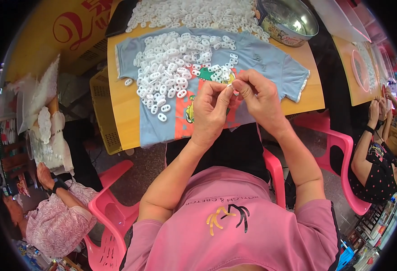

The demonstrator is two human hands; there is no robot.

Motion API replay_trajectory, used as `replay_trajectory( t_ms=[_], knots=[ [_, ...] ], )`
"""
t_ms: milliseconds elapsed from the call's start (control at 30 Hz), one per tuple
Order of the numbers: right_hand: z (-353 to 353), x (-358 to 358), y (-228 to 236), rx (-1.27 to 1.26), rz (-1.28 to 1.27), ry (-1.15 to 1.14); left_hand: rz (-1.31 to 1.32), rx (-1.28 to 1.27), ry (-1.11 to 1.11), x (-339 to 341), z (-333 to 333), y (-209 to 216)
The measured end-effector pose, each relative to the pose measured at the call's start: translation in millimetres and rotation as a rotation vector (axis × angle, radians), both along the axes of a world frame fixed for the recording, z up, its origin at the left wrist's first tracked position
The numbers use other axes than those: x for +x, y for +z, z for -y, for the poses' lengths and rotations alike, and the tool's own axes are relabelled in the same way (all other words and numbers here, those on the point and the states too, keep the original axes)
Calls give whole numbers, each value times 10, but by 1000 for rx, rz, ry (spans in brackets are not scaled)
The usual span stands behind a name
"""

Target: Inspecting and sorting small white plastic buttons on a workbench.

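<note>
Both my hands meet over the near middle of the table, fingers closed in a pinch. Between the fingertips of my left hand (209, 110) and my right hand (262, 100) is a small white plastic piece (229, 85), mostly hidden by the thumbs. Beneath them a grey-blue T-shirt (275, 58) with an orange print lies spread out. On the shirt, left of my hands, is a heap of white oval plastic pieces with two holes (164, 67). Smaller, squarer white pieces (218, 72) lie just beyond my fingers.
More white pieces (189, 13) cover the far side of the yellow table (125, 122), next to a round metal tin (288, 35). A yellow crate (103, 110) stands left. Pink chairs (112, 212) flank me. People sit on both sides; one hand (45, 175) shows at left.
</note>
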State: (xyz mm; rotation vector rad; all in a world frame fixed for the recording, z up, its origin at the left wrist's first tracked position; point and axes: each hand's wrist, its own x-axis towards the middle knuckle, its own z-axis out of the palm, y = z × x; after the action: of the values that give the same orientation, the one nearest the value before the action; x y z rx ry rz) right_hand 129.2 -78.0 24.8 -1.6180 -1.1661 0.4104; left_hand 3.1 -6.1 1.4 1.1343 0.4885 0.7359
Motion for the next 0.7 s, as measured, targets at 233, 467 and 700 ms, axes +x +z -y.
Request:
replay_trajectory(
  t_ms=[233,467,700],
  knots=[
    [-183,482,59,-166,-133,-9,22,-12,-6,-47,11,-1],
    [-623,607,-24,-89,367,-84,55,-45,-4,-46,-1,0],
    [-916,570,18,-170,643,-98,63,-57,-21,-42,-8,5]
  ],
)
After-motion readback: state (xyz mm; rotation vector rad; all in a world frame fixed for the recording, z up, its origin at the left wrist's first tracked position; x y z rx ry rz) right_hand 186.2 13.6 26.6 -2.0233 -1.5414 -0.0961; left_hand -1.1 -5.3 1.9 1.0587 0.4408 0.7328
